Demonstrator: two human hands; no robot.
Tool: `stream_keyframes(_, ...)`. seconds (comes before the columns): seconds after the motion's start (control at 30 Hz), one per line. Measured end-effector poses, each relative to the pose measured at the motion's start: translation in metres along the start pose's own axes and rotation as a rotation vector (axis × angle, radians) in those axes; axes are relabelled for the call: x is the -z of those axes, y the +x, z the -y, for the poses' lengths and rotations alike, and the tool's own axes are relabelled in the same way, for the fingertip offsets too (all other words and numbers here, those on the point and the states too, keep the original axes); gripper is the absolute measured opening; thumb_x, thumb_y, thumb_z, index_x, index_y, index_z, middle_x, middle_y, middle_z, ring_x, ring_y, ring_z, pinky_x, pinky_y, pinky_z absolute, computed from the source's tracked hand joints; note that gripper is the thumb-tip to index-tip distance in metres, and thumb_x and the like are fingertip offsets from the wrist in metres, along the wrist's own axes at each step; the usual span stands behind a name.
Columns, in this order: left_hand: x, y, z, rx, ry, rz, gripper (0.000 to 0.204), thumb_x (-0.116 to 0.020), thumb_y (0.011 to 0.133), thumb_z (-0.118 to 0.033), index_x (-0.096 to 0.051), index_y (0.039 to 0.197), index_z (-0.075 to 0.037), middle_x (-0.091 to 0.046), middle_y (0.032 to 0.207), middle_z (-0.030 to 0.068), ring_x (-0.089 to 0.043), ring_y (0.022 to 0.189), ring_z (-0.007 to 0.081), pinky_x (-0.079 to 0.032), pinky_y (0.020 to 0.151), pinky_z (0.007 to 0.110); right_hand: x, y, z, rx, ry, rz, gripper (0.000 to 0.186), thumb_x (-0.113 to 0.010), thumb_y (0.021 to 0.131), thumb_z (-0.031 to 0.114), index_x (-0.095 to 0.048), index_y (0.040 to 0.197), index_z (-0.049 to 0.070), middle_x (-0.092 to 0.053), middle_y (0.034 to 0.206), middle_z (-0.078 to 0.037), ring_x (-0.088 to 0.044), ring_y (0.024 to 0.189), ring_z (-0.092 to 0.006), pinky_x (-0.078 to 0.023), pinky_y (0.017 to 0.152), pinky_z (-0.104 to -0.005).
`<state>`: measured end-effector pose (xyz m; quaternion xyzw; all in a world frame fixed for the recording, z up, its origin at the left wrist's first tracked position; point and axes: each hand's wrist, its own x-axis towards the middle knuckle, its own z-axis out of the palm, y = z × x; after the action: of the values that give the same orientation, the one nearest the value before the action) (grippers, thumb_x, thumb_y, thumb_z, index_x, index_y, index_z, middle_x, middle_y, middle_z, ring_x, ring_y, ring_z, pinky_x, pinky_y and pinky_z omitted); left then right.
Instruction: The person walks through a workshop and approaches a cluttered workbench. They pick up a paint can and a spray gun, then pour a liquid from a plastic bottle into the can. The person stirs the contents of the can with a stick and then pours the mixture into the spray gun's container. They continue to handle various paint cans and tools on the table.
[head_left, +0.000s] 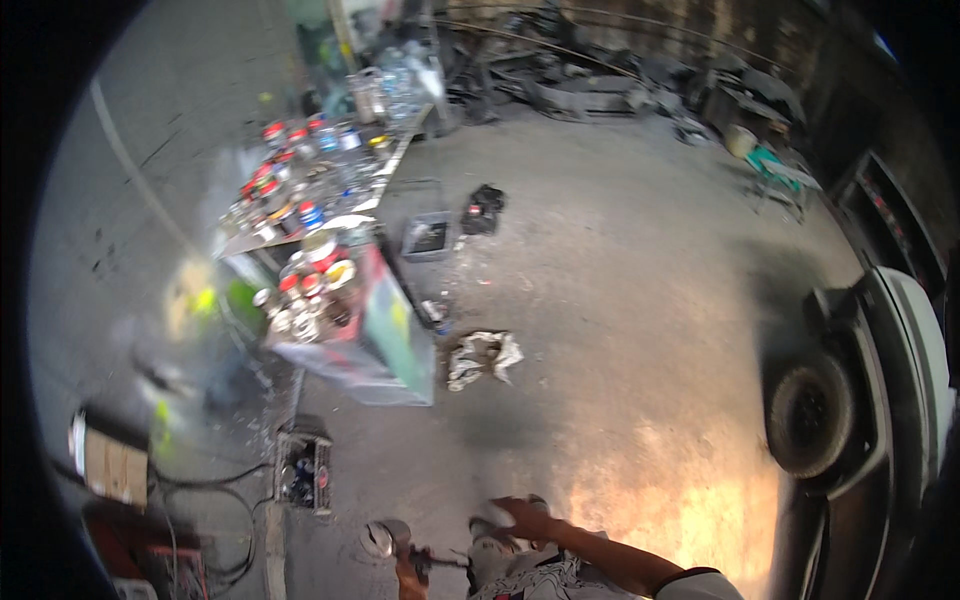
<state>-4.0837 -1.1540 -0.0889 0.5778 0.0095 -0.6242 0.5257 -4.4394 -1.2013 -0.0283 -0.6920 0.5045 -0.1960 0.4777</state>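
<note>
My left hand (410, 570) is at the lower edge, closed around what looks like a spray gun (425, 558). A round, pale, cup-like part (380, 540) sits at the tool's left, and a thin dark part points right toward my legs. Motion blur hides its finer details. My right hand (525, 520) stretches out over my shoes with its fingers apart, and nothing shows in it. The right forearm reaches in from the lower right.
Paint cans crowd a long table (230, 243) and a coloured cabinet (400, 350) at the left. A crate (322, 480) and hoses (215, 488) lie nearer. Crumpled paper (500, 350) is on the floor. A vehicle wheel (810, 415) stands right; dark car parts (590, 98) pile up far back.
</note>
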Motion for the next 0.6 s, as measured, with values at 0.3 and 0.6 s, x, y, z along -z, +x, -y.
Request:
stream_keyframes(0.3,-0.373,0.021,0.018,0.411,0.168,0.559,0.035,-0.047,0.095,-0.033,-0.059,0.111,-0.004,-0.066,0.106,0.0122,-0.063,0.1,0.0282,-0.049,0.092,0.043,0.108,0.097,-0.02,0.184,-0.23,-0.342,0.069,-0.058,0.074,0.004,-0.042,0.14,0.002,-0.042,0.145,-0.017,-0.039,0.133,-0.0381,-0.036,0.107,-0.0485)
stream_keyframes(0.6,-0.561,0.054,-0.07,-0.104,1.282,0.847,0.034,-0.046,0.103,-0.03,-0.054,0.116,0.0,-0.066,0.1,0.0122,-0.066,0.093,0.0241,-0.049,0.086,0.039,0.332,0.171,-0.057,0.143,0.266,-0.256,0.054,-0.06,0.084,0.005,-0.052,0.137,0.009,-0.061,0.125,-0.02,-0.056,0.12,-0.0349,-0.039,0.104,-0.0382)
